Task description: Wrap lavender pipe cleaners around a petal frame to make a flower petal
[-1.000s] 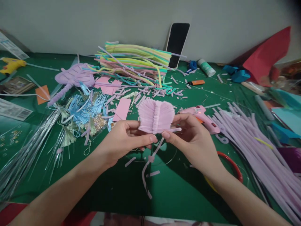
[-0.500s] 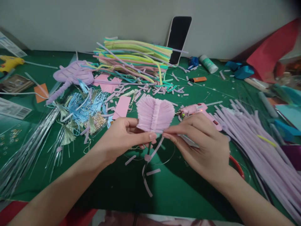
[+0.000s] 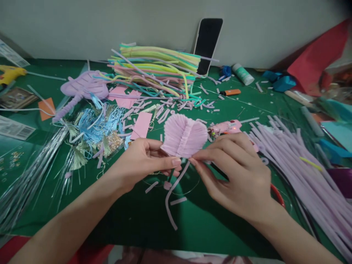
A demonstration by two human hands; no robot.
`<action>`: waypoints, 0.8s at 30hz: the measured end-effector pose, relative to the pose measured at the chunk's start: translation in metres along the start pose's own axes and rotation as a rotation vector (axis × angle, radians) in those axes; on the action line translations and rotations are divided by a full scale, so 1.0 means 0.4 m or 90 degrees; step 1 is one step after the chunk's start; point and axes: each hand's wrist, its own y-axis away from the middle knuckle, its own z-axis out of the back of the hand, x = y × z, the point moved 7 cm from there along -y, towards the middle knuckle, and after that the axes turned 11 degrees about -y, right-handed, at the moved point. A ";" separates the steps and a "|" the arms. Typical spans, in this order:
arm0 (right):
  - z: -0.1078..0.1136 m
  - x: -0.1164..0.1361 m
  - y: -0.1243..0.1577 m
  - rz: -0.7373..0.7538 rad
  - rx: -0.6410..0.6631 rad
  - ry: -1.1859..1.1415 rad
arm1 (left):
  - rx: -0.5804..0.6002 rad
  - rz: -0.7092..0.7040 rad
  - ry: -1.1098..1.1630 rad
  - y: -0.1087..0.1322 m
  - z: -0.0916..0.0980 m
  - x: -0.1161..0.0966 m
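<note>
Between my two hands is a lilac fan-shaped piece (image 3: 185,135) made of fuzzy stems, with a raised ridge down its middle. My left hand (image 3: 148,159) pinches its lower left edge between thumb and fingers. At the lower right edge, the thumb and forefinger of my right hand (image 3: 233,167) are pressed together on the piece. A lilac stem (image 3: 172,196) hangs down from it in a curve. Beside that stem, a thin dark stick with a small lilac blob (image 3: 167,185) shows below my left fingers.
Behind lie bundled coloured stems (image 3: 159,68), a leaning phone (image 3: 207,46) and a pink glue gun (image 3: 227,127). Lilac stems (image 3: 297,168) spread at the right. Blue tassels (image 3: 101,123), wires (image 3: 35,179) and a lilac leaf-shaped piece (image 3: 85,86) lie left.
The fan-shaped piece has tilted and shifted slightly right. The small blob below it has moved left, and more of the hanging stem shows. Both hands keep their pinch.
</note>
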 end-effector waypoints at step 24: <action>-0.014 0.024 -0.014 0.007 0.005 0.014 | -0.002 0.034 -0.048 0.002 0.003 0.006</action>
